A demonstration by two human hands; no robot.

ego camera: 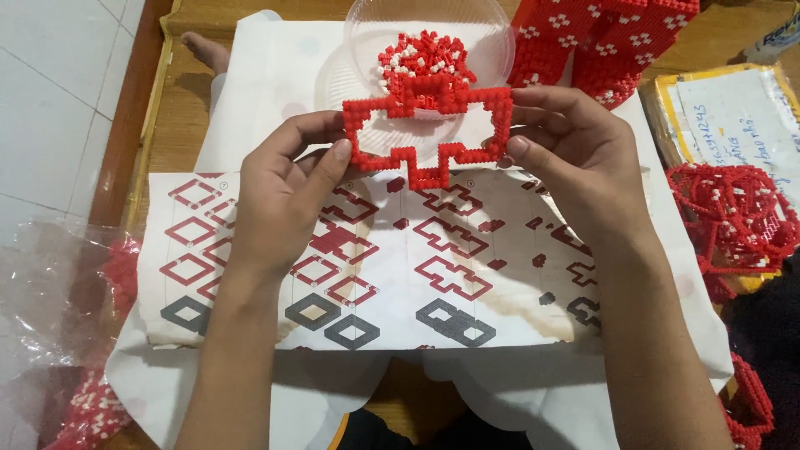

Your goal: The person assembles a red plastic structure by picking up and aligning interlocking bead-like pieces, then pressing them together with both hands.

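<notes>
Frame (427, 133) was gripped at 9 o'clock by left hand (283, 192), at 3 by right hand (567, 158), long axis level.

Studded red plastic brick frame (427, 133) between the hands was glossy, clear thin plastic dish (367, 33) beyond them shone, printed paper sheet (375, 267) beneath lay matt and stained, crinkled clear plastic bag (58, 283) left of them glinted

The brick frame (427, 133) sits between the left hand (287, 196) and right hand (575, 154), above the paper sheet (375, 258), with the bowl (429, 42) behind it.
</notes>
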